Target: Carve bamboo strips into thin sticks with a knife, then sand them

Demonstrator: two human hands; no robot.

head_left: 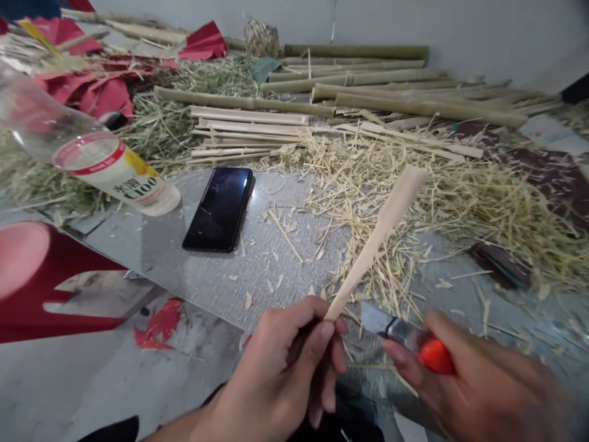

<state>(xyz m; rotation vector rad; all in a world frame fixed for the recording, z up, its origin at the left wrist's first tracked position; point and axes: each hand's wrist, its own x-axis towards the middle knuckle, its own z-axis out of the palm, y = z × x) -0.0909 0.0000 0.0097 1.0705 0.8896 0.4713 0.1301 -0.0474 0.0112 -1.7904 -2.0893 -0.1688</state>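
One knife (405, 335), one black phone (219, 209), one plastic bottle (117, 166)

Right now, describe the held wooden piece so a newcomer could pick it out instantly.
Find the pale shavings heaped on the grey table. In front of them, the left hand grips a wooden piece by its narrow end, slanting up and rightward. Unlike the thin shavings, it is one solid strip widening toward its far end.

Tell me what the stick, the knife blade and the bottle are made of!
The stick looks like bamboo or wood: it's pale, tan and dull, without a shiny coat. The knife blade is probably metal, since it's flat, thin and silvery grey. The bottle seems to be smooth, shiny plastic: it's see-through with bright glints, though glass could look similar.
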